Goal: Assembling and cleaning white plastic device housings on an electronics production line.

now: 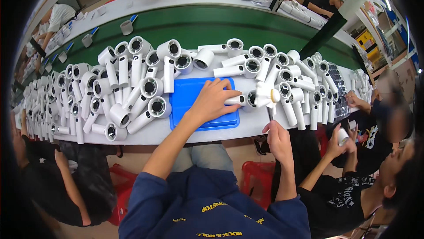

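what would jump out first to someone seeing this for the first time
The heaps of white hair dryer bodies crowding the long white bench, left and right of a bright blue tray. At the tray's right edge the left hand pins one dryer down, while the right hand holds a thin tool upright against it. Behind runs a green conveyor belt.
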The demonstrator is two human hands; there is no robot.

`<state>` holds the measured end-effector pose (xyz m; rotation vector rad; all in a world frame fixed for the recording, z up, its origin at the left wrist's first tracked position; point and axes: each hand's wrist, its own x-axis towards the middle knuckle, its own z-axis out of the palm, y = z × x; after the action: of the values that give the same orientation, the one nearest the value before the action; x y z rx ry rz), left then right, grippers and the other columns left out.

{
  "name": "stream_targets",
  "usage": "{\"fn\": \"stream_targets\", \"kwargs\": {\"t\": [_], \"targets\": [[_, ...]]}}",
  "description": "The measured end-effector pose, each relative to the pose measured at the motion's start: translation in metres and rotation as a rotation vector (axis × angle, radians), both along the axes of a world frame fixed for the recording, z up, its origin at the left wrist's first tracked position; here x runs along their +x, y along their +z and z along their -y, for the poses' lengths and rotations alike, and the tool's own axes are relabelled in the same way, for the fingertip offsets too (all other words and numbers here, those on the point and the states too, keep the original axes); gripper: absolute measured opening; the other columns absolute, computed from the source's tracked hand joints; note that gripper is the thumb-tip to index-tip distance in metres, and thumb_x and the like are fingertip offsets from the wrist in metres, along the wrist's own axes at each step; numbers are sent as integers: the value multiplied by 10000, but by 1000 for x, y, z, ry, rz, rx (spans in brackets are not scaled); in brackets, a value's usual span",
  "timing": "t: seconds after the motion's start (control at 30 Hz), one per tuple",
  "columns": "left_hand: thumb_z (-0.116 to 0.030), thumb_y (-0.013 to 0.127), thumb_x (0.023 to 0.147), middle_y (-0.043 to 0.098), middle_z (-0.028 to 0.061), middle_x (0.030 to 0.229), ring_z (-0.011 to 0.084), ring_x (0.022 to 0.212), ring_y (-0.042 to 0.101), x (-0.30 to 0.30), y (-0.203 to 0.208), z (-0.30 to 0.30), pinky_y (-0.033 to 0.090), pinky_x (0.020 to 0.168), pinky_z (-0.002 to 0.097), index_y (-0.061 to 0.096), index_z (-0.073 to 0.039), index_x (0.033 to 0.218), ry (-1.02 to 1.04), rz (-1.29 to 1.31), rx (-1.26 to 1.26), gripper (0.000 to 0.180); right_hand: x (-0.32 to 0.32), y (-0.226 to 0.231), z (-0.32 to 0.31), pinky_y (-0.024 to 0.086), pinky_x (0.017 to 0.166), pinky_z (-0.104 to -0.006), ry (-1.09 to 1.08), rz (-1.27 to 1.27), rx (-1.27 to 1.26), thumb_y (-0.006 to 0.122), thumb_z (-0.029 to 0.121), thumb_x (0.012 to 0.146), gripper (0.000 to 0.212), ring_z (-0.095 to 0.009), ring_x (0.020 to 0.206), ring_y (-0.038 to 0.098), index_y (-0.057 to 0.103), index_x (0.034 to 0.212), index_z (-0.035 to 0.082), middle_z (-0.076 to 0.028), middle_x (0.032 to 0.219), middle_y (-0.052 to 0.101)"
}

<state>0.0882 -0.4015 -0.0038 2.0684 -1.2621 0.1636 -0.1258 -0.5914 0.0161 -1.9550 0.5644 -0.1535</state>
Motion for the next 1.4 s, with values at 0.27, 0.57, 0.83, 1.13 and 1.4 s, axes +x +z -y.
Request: {"fn": "stream_targets", "kwargs": {"t": [0.27, 0.57, 0.83, 1.13, 1.4], "targets": [[-286, 863, 700, 503, 58, 821, 241, 781, 524, 9, -18, -1, 423, 703, 363, 811, -177, 1057, -61, -20, -198, 377, -6, 24, 3, 227, 363, -204, -143, 239, 113, 393, 372, 1114, 447, -30, 414, 353, 501, 777, 99, 56, 547, 395], [-287, 858, 693, 491, 51, 808, 229, 779, 520, 12, -23, -2, 410, 727, 363, 813, -157, 1054, -49, -80, -215, 386, 3, 30, -3, 298, 491, -300, -128, 42, -126, 423, 264, 1104, 443, -63, 543, 368, 498, 740, 21, 36, 588, 429], [-303, 853, 710, 494, 64, 814, 242, 811, 526, 13, -25, -4, 410, 750, 372, 807, -151, 1083, -59, -101, -170, 406, 10, 42, -12, 395, 543, -395, 3, -111, -477, 462, 298, 1086, 449, -201, 545, 456, 551, 829, -60, -161, 600, 509], [-301, 851, 714, 519, 77, 837, 251, 846, 539, 14, -31, -6, 424, 780, 376, 807, -145, 1093, -40, -119, -171, 412, 29, 53, -22, 364, 557, -369, -11, -211, -578, 446, 338, 1097, 469, -137, 596, 442, 538, 827, -35, -61, 604, 445], [-297, 841, 720, 523, 81, 834, 249, 857, 544, 14, -28, -6, 433, 807, 373, 808, -152, 1094, -42, -132, -182, 403, 40, 47, -1, 397, 570, -437, 62, -367, -454, 429, 410, 1091, 539, -223, 577, 499, 529, 806, -37, -136, 599, 445]]}}
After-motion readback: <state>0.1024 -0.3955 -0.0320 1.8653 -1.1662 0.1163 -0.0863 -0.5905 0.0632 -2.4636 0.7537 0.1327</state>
